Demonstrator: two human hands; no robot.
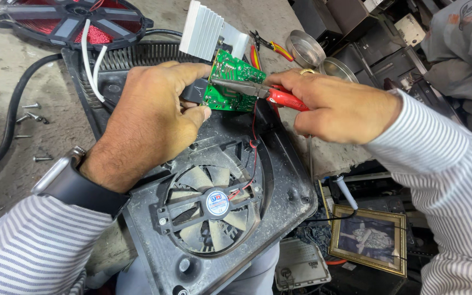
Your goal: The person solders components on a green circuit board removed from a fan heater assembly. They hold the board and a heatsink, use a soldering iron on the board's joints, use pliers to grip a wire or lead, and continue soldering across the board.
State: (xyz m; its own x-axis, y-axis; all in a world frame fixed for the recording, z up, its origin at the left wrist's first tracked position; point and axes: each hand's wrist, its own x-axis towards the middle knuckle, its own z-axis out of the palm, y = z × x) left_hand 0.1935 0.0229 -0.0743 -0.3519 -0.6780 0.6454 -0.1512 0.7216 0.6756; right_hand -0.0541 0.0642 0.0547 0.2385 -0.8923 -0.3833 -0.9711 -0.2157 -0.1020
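dusty grey concrete runs under everything i work on, with a cluttered drop-off of metal boxes to my right.

nearest me sits the black plastic base (279, 191) of the appliance, tilted across my lap edge, its cooling fan (217, 205) facing up with thin red and black wires (251, 164) running from it toward the board. my left hand (148, 123) is clenched around the green circuit board (230, 82), thumb and fingers pinching its near edge and holding it upright above the base. my right hand (337, 106) is closed on the red handles of the needle-nose pliers (258, 92), whose tips rest on the board's face.

to do this well, i judge i should keep the board steady, nip only the one part, and leave slack in the fan wires so they don't tear.

room is tight: the aluminium heat sink (208, 30) stands just behind the board, the base's right edge overhangs a framed picture (370, 237) below, and loose screws (28, 117) lie to the left. farther off, the red copper coil (72, 22) rests on the floor, tethered by white wires (89, 60).
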